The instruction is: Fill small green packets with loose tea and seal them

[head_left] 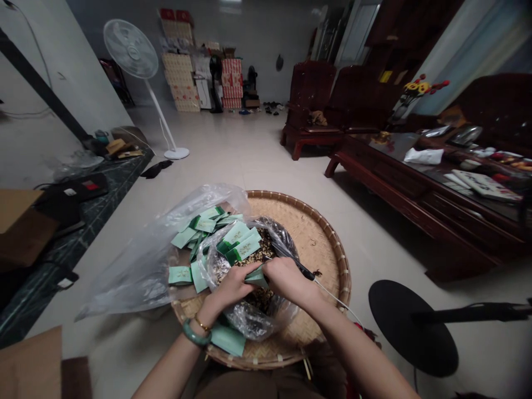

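Note:
A round woven bamboo tray (320, 233) rests on my lap. On it lies a clear plastic bag (249, 321) of brown dried bits (261, 252), strewn with several small green packets (239, 238). My left hand (233, 288), a green bangle on its wrist, pinches one green packet (255, 275) over the bag. Right beside it, my right hand (286, 277) is closed on a thin dark tool (297, 266) with a white cord, its fingers against the same packet.
A larger clear bag (141, 260) spills off the tray's left. A dark counter (83, 221) with boxes runs along the left. A standing fan (133, 52) is behind. A dark wooden table (436, 183) and chairs stand right; a black round base (411, 327) is near my right arm.

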`<state>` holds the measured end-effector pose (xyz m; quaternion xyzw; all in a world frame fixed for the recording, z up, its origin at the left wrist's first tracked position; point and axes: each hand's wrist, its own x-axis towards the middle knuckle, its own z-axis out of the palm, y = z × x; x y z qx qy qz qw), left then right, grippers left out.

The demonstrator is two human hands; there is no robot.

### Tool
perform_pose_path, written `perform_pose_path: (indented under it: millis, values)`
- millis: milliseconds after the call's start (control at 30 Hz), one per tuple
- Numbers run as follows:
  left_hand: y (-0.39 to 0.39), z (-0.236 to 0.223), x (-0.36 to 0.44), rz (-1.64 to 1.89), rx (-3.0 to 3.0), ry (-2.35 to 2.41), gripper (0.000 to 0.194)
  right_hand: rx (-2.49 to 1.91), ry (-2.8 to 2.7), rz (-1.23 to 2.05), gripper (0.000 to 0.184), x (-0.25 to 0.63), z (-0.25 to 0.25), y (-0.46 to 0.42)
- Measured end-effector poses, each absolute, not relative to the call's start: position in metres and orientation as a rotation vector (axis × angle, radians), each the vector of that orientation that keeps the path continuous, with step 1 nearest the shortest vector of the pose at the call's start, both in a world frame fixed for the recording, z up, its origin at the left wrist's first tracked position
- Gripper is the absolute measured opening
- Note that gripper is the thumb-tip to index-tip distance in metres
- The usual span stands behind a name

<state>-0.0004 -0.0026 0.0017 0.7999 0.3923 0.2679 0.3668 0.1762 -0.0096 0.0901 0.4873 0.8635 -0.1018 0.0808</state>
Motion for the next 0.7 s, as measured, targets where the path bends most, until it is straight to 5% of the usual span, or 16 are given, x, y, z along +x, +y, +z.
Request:
perform_pose_path:
  millis: [467, 700]
  values:
    - [0.002, -0.01, 0.001, 0.767, 1.875, 1.117, 0.05, 1.369, 3.03, -0.493, 0.006, 0.192, 0.095, 0.002]
    - [0.003, -0.013, -0.007, 0.842, 1.751, 1.131, 0.039, 1.541, 3.247, -0.924, 0.012, 0.216, 0.1, -0.003]
